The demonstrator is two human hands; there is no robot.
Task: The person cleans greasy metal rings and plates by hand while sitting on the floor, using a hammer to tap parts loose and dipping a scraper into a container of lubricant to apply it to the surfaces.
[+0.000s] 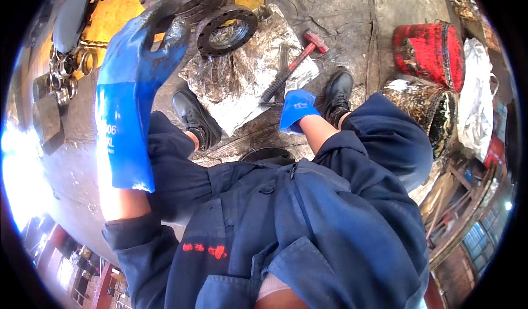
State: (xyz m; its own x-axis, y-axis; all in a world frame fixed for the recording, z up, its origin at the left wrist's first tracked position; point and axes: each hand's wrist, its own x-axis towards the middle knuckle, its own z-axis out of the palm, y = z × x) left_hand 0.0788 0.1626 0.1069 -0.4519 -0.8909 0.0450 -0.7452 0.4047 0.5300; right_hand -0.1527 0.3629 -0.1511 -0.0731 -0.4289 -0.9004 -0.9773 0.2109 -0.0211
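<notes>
My left hand [157, 36], in a long blue glove with dark-stained fingers, is raised at the upper left. Its thumb and fingers are apart, with a gap between them and nothing visible inside. Beyond its fingertips stands a stack of dark metal flanges [212, 3]. A single flange [251, 20] with bolt holes lies beside the stack, over a crumpled, dirty silvery sheet [234, 83]. My right hand [299, 108] points down between my legs; the blue cuff hides its fingers. Nearby, a hammer [297, 61] with a red head and dark grip rests on the sheet.
My black shoes [195, 119] flank the sheet. A dark round object [268, 155] is partly hidden below my right hand. On the right are a red stained container [423, 53], a grimy drum [415, 102] and a white bag [476, 94]. Metal rings [65, 69] lie far left.
</notes>
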